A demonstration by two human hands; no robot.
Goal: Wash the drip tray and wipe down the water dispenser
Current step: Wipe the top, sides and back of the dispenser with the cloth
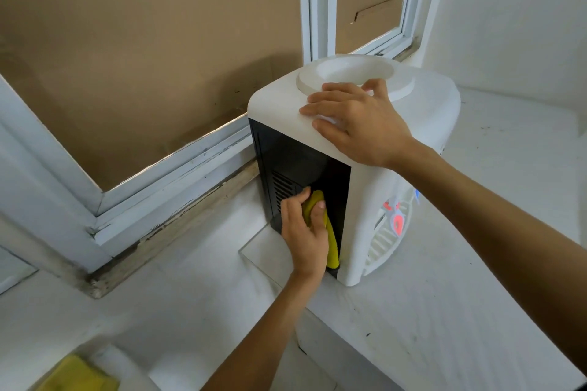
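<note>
A white tabletop water dispenser [422,111] stands on a white counter [444,311], turned so its black side panel [286,159] with a vent faces me. My left hand [303,232] grips a yellow cloth [330,241] and holds it against the lower part of that black panel. My right hand [359,124] lies flat on the dispenser's white top, fingers spread, next to the round bottle well [355,70]. On the dispenser's right side, the red tap [397,219] and the white grated drip tray [384,238] show partly.
A white-framed window [197,155] backed with brown board runs behind and to the left of the dispenser, with a grimy sill. A white wall closes the right side. Something yellow [76,371] lies blurred at the bottom left edge.
</note>
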